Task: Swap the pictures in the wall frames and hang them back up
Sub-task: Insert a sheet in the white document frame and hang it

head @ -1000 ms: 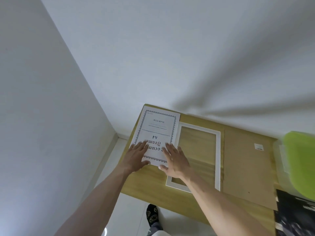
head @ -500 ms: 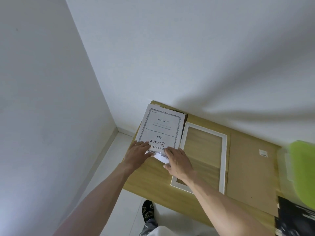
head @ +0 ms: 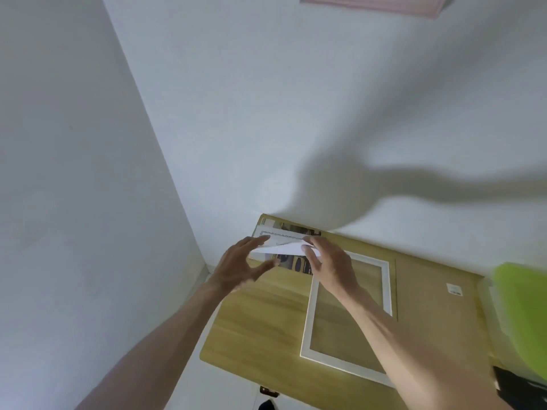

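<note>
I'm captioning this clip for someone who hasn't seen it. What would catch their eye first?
Both hands meet at the table's far left corner: the right hand pinches a white printed sheet lifted off a photo, while the left hand spreads open at its other edge. Just right lies an empty white frame on the wooden table, then a brown backing board.

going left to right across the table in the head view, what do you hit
left hand → white sheet being lifted → right hand → white frame → brown backing board → green lidded container
</note>
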